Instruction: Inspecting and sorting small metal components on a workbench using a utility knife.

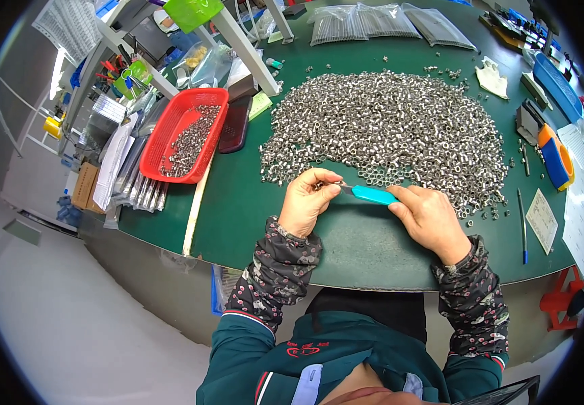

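Note:
My left hand (307, 201) is closed in a pinch on a small metal ring (338, 183), mostly covered by the fingertips. A teal-handled knife (373, 196) lies in the grip of my right hand (432, 217), thumb below and fingers above its handle. The knife's short grey blade points left and reaches the ring at my left fingertips; whether it touches cannot be made out. Just beyond both hands spreads a large heap of short, shiny metal rings (386, 121) on the green table (373, 250).
To the left, a red plastic basket (149, 152) holds more rings, beside a dark phone (235, 125). Bags of metal tubes (363, 25) lie at the back. On the right are a pen (523, 226), a paper tag (542, 219), an orange-and-blue tool (556, 158) and a blue tray (559, 84).

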A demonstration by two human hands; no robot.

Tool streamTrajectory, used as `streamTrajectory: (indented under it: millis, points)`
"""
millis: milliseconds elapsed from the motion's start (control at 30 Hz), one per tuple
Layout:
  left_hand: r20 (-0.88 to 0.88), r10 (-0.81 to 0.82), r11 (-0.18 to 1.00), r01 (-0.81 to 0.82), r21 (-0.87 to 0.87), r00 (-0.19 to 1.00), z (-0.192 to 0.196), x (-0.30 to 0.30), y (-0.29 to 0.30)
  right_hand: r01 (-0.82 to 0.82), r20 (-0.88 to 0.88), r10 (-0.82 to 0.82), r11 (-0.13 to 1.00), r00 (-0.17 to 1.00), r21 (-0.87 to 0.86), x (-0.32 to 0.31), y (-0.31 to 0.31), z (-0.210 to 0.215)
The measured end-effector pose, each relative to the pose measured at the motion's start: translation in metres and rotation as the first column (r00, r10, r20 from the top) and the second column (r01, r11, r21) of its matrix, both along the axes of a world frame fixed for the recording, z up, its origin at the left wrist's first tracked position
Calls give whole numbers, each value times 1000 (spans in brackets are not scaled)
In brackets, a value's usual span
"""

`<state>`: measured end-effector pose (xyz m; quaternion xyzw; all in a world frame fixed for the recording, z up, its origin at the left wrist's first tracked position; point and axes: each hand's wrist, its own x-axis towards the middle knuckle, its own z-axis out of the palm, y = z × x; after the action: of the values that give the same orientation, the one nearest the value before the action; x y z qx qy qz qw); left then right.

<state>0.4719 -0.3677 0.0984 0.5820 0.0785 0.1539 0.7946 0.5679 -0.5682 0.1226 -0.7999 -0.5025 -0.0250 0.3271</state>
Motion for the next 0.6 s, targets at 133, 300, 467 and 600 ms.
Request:
streamTrajectory:
  millis: [133, 300, 467, 600]
  points:
    - [-6, 13, 1000, -13, 25, 1000, 0, -1, 0, 30, 61, -30, 1000, 998, -1, -1, 1, 0]
    - [-15, 2, 1000, -1, 27, 1000, 0, -1, 1, 48, 164, -50, 999, 985, 21, 1, 0, 0]
    - [-15, -32, 999, 32, -21, 999, 0, 0, 4, 47, 290, -67, 996, 955, 73, 0, 2, 2]
    - [-20, -63, 989, 59, -134, 998, 2, 1, 3, 51, 373, -84, 994, 924, 99, 2, 2, 5]
